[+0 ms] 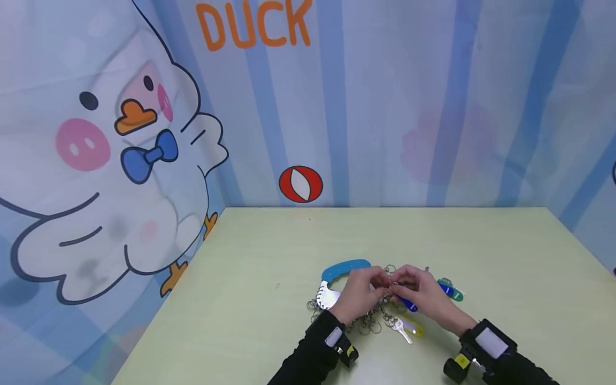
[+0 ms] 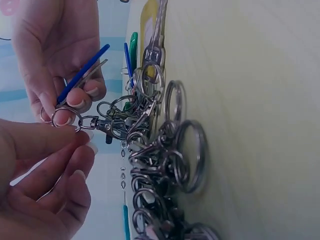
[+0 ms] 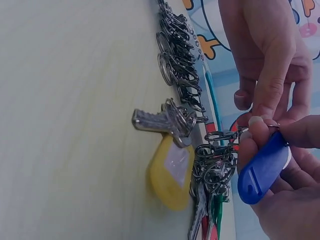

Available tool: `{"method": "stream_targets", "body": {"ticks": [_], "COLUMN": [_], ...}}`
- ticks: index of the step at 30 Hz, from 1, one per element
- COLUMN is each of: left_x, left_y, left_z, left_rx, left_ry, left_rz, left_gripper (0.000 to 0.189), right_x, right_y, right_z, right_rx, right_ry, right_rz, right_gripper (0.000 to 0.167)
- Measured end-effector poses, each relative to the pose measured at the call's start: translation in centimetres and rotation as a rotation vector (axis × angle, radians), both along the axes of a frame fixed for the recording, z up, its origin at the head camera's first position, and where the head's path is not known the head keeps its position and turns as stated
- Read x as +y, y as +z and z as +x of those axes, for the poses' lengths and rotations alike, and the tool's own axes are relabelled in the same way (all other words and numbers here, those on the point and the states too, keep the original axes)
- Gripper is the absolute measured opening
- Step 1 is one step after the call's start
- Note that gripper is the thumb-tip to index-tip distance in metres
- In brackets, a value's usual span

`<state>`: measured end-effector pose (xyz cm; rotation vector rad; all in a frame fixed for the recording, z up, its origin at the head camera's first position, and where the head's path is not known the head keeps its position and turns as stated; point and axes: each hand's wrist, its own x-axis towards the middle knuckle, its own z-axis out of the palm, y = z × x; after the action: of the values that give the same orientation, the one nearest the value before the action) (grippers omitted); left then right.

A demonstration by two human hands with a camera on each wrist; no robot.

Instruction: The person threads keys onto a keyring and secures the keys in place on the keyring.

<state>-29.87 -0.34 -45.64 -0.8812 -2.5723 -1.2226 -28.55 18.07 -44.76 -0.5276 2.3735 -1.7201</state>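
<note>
Item: one blue key tag [image 3: 265, 167], hanging on a small split ring [image 2: 65, 107] above the surface [image 1: 269, 240], between both hands; a slim metal piece, apparently a key [image 2: 95, 70], is lying alongside it.

Grip, left hand [image 1: 361, 293]: finger and thumb are pinching at the split ring, where a swivel clasp [image 2: 104, 125] is joining. Grip, right hand [image 1: 424, 294]: thumb and fingers are pinching the tag at its ring end.

Hazards, as judged: the ring's coil could be springing closed, should a fingertip be slipping; the tag could be dropping into the tangle of metal rings [image 3: 177, 57], should the right pinch be loosening; neighbouring clasps could be snagging, being so crowded.

Surface: pale, bearing the tangle, a yellow tag [image 3: 172, 172] with its key, a green tag [image 1: 455, 292] and a blue curved handle [image 1: 344, 269].

Room: a striped blue backdrop [image 1: 385, 107] is standing behind, showing a cartoon duck [image 1: 159, 224], orange lettering [image 1: 250, 24] and a red-and-white ball [image 1: 300, 184].
</note>
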Motion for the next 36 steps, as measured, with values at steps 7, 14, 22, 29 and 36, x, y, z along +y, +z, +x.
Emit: {"method": "stream_targets", "body": {"ticks": [7, 14, 22, 29, 36], "left_x": [0.2, 0.6, 0.8, 0.7, 0.5], "left_y": [0.1, 0.5, 0.5, -0.5, -0.2], "left_z": [-0.2, -0.4, -0.3, 0.4, 0.4], "left_rx": [0.021, 0.039, 0.025, 0.02, -0.003], "left_ry": [0.026, 0.08, 0.057, 0.061, 0.085], "left_rz": [0.021, -0.038, -0.002, 0.064, 0.081], "left_gripper": [0.005, 0.007, 0.012, 0.015, 0.014], "right_x": [0.1, 0.4, 0.4, 0.6, 0.3], "right_y": [0.0, -0.1, -0.2, -0.8, -0.8], "right_z": [-0.2, -0.5, -0.5, 0.3, 0.4], "right_rx": [0.052, 0.085, 0.014, -0.026, 0.027], "right_ry": [0.033, 0.058, 0.024, 0.017, 0.023], "right_rz": [0.015, 0.002, -0.003, -0.007, -0.007], "right_gripper": [0.022, 0.019, 0.025, 0.027, 0.024]}}
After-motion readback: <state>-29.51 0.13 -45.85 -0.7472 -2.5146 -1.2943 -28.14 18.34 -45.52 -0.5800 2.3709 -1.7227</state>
